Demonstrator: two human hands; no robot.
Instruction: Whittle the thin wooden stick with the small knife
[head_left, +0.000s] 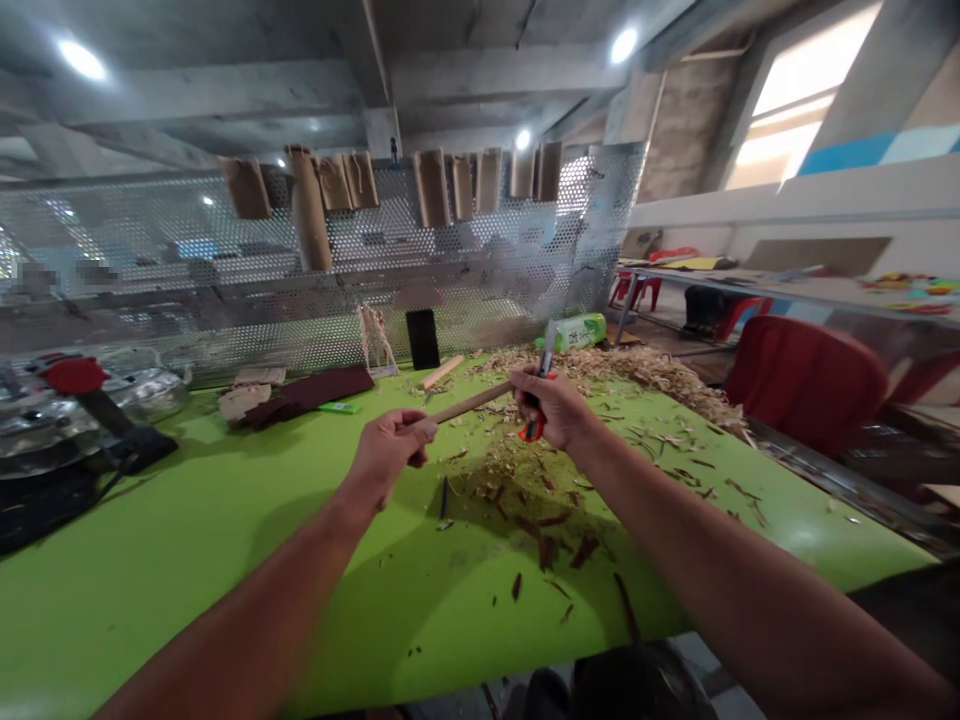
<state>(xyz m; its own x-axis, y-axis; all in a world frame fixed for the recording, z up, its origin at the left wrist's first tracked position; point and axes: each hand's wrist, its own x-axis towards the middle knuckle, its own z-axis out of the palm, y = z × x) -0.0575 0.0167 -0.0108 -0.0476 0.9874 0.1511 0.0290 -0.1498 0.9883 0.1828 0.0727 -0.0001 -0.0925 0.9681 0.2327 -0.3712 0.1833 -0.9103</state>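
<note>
A thin wooden stick (474,402) spans the space between my two hands above the green tabletop. My left hand (394,445) is closed around its near left end. In my right hand (551,400) is a red and black utility knife (533,428), its blade (550,340) out and pointing up and away. The right fingertips also touch the stick's far end. Wood shavings (517,465) and dark bark-like scraps (551,545) lie on the table under my hands.
A wood strip (442,372), a black phone-like slab (423,340) and a green bottle (581,332) are at the back. Dark brown sheets (315,395) lie left of them. Shavings (675,385) heap along the right edge, near a red chair (810,385). A perforated metal screen (375,240) stands behind.
</note>
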